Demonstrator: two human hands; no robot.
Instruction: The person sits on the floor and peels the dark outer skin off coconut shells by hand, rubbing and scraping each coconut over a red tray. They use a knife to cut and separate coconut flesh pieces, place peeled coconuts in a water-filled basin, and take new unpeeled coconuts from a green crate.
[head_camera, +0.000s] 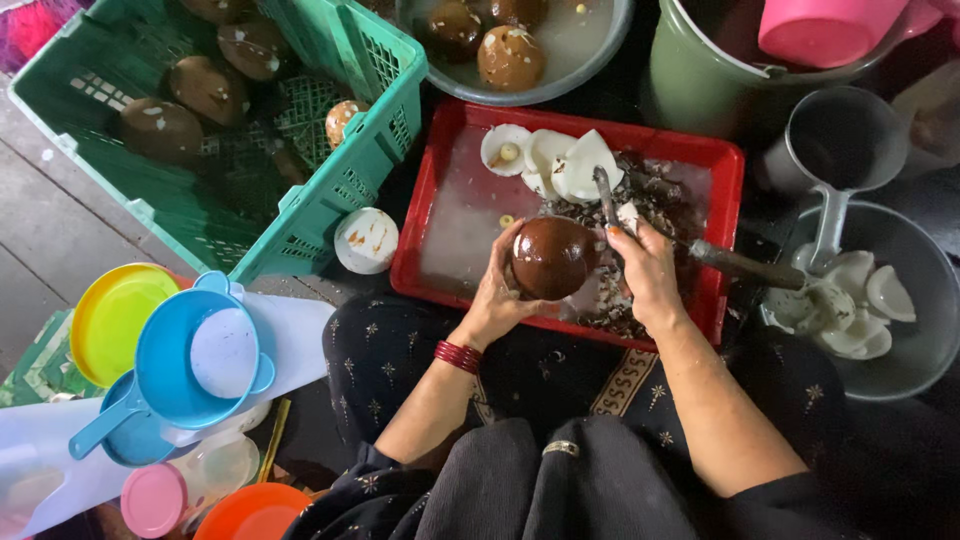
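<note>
Your left hand cups a brown coconut at the centre of the frame, its grip wrapped around the shell's lower left side and holding it just above the red tray. Your right hand has its grip closed on a metal-bladed tool, whose tip points up and away from you, just beside the coconut's upper right edge.

Judging from what lies around you, the work looks well under way but far from finished. In the upper part of the tray rest several white coconut pieces, and dark shell chips are scattered across its right side. At the right edge of the frame a grey metal bowl already holds more white pieces. One peeled white coconut sits on the floor between the tray and the green crate.

Much appears to be left: the green crate in the upper left holds several unopened brown coconuts, and a round basin at the top centre holds a few more sitting in water. The coconut in your left hand shows an unbroken brown shell on the side facing the camera.
</note>
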